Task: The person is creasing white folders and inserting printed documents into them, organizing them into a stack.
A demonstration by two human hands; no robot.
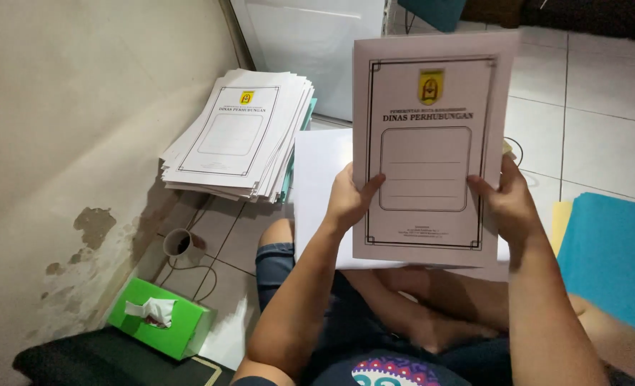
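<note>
I hold a pale pink printed cover sheet (432, 107) upright in front of me, with a black border, a small yellow crest at the top and a rounded box in the middle. My left hand (349, 200) grips its lower left edge, thumb on the front. My right hand (510, 204) grips its lower right edge the same way. Plain white sheets (317, 186) lie behind it over my lap. A stack of the same printed covers (235, 136) rests on the floor at the left, apart from both hands.
A green tissue box (161, 318) and a small cup (179, 243) sit by the stained wall (60, 143) at the left, with a thin cable on the tiles. Blue sheets (610, 257) and a yellow one lie at the right. A white panel (310, 43) stands behind.
</note>
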